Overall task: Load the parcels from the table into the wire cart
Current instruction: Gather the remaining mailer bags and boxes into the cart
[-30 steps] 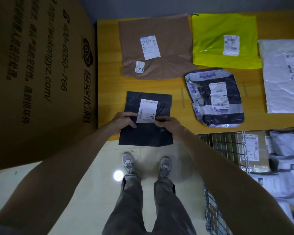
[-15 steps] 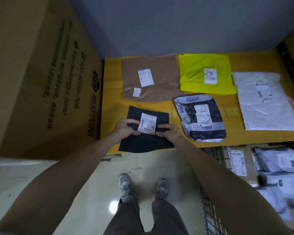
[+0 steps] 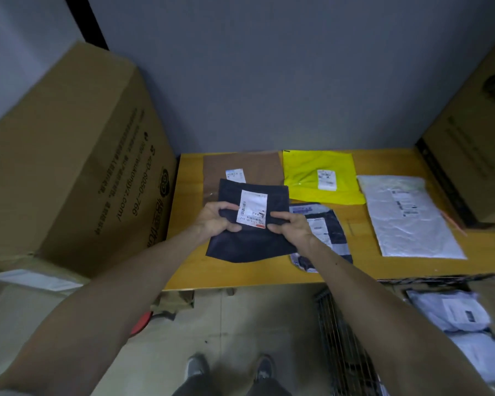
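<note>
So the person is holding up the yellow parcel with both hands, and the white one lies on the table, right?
Not quite. In the head view the left hand and right hand grip the dark parcel; the yellow parcel lies on the table, like the white parcel.

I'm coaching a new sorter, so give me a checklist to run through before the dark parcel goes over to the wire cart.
1. Two-handed grip: ok. The left hand and right hand pinch the dark parcel on either side of its label.
2. Parcel off the table: ok, it seems; it covers part of the brown parcel.
3. Label facing up: ok.
4. Room in the wire cart: cannot tell; pale parcels lie in it and its depth is hidden.
5. Table emptied: not ok; the brown parcel, yellow parcel, striped parcel and white parcel wait there.
</note>
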